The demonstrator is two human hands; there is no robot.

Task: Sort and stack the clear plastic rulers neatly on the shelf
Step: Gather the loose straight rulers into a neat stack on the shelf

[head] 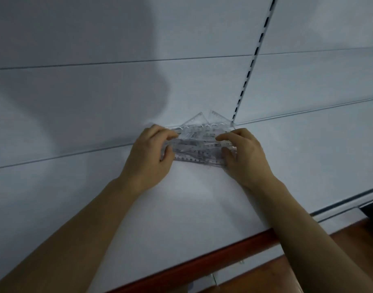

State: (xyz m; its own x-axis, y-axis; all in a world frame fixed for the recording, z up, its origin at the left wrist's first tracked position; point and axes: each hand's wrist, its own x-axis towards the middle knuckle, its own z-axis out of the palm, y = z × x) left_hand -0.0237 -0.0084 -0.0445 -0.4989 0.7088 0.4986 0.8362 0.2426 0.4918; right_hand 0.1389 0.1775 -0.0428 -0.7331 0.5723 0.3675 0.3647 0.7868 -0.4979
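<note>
Operator: Currently, I have the clear plastic rulers (199,144) bunched at the back edge of the shelf (181,208), against the rear panel (118,92), near the slotted upright (253,60).

Supervisor: State the axis and hand positions.

Operator: The bundle's long axis runs left to right, parallel to the back edge. My left hand (149,153) holds the left end, my right hand (244,153) the right end; both are equally near. Fingers on each hand curl over the top of the bundle, thumbs underneath, gripping it. Two triangular pieces stick up behind.

Supervisor: Pose?

Operator: Both forearms reach forward over the shelf's front edge, wrists level, palms turned inward. My judgement: squaring the ends comes next.
</note>
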